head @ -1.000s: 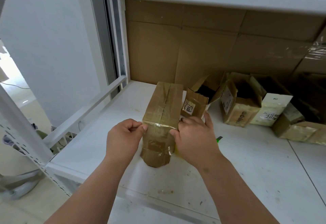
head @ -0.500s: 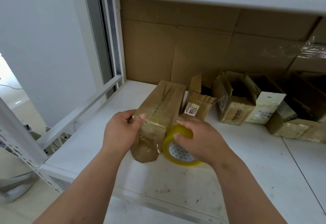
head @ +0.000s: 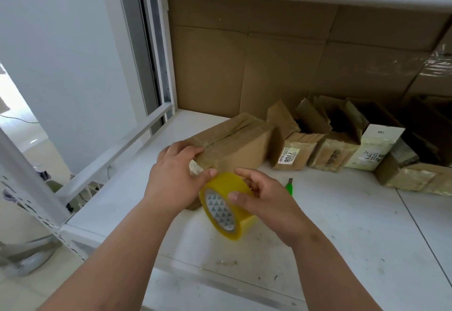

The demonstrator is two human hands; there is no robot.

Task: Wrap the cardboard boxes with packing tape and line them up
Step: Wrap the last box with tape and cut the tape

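A long taped cardboard box (head: 234, 144) lies on the white shelf (head: 354, 232), angled from near left to far right. My left hand (head: 175, 176) grips its near end, thumb pressing the tape there. My right hand (head: 264, 200) holds a yellow roll of packing tape (head: 226, 206) just in front of that end, thumb on the roll's side, fingers over its top. The box's near face is hidden behind my left hand and the roll.
Several open small cartons (head: 291, 149) stand in a row at the back right, against a cardboard sheet (head: 269, 66). A green cutter (head: 289, 187) lies right of my right hand. A white rail (head: 117, 154) bounds the shelf's left side.
The box has swung round so its far end points right. My right hand has brought the tape roll out from behind the box, toward me and lower.
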